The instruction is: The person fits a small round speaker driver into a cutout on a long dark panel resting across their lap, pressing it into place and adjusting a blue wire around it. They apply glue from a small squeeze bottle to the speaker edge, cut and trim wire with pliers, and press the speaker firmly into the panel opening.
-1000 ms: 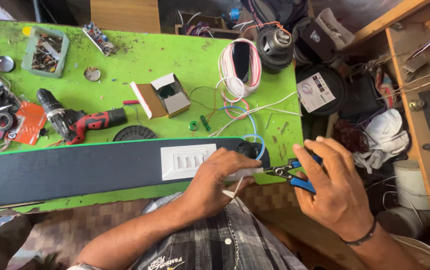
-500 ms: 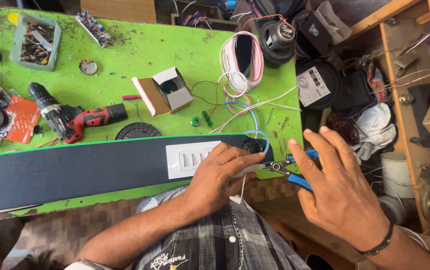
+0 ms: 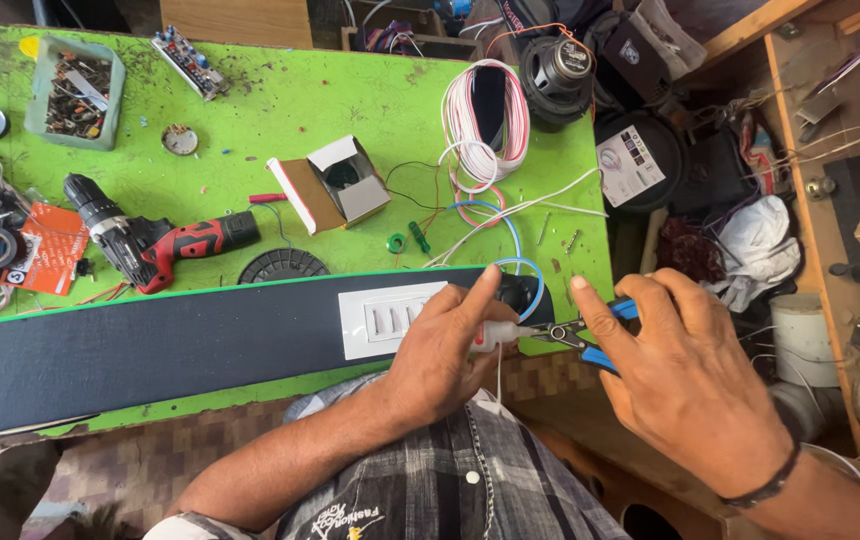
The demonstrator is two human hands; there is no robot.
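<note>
A thin white wire [image 3: 498, 338] sits pinched between the thumb and fingers of the left hand [image 3: 442, 352], just beside the right end of the long dark panel [image 3: 150, 350] that lies along the near edge of the green counter [image 3: 280, 100]. The wire looks light and limp, likely to bend or slip from a loose hold, so it is best gripped close to its free end, where the hand has it. The right hand [image 3: 685, 385] is closed around one pair of blue-handled pliers [image 3: 580, 338], forefinger stretched along the top, the tips meeting the wire's end. One white vented plate [image 3: 382, 318] is set into the panel, touching the left hand's knuckles. Farther out on the counter lie one red and black cordless drill [image 3: 155, 243], one small open cardboard box [image 3: 335, 185], one coil of white and pink wire [image 3: 485, 120], one green tray of small parts [image 3: 75, 92] and one round black grille [image 3: 283, 268].
</note>
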